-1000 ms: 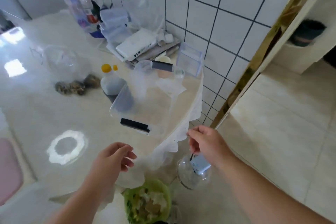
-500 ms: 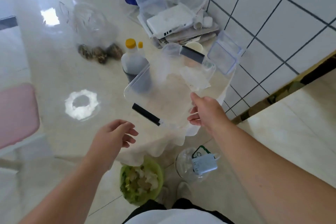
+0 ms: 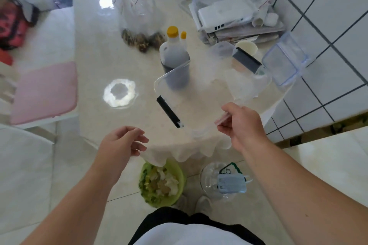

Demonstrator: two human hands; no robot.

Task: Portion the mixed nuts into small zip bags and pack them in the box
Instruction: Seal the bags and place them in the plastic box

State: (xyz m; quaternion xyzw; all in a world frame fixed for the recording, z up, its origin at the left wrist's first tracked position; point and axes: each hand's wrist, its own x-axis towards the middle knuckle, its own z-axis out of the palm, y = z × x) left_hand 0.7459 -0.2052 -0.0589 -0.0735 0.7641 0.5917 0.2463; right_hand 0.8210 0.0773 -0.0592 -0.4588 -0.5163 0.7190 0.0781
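Head view, left to right: left hand off the near left corner of the box, fingers loosely curled, holding nothing, not touching it. Bag of nuts well behind the box, to its left, slumped on the table; soft and shifty, probably best lifted by the neck. Clear plastic box near the table's front edge, empty, probably light, stiff and a bit slippery; rim or black latches look like the sound holds. Right hand at the near right rim, pinching something thin there; rim or a small bag, cannot tell
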